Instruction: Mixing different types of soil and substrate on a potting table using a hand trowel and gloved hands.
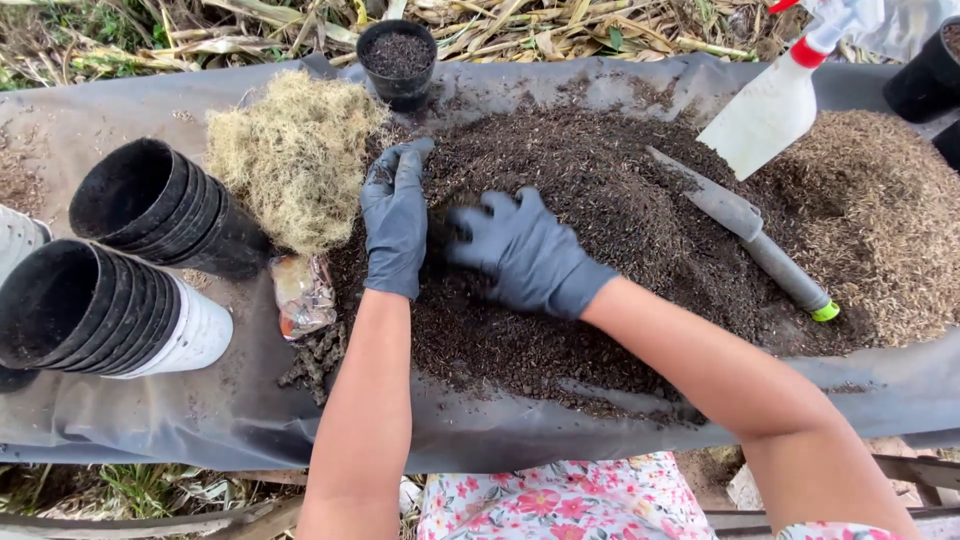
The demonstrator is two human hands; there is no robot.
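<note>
A person in 2 dark gloves is working a heap of dark soil (600, 200) spread on a grey sheet (200, 410). The left hand (395, 215) is lying flat with fingers stretched, its edge pressing the heap's left side and gripping nothing. The right hand (525, 250) is resting palm down on the soil, fingers spread and holding nothing. A trowel (745, 232) is lying on the heap near the right hand. A clump of pale fibre (295, 160) is sitting just beside the left hand, with stacked black pots (150, 205) further left.
</note>
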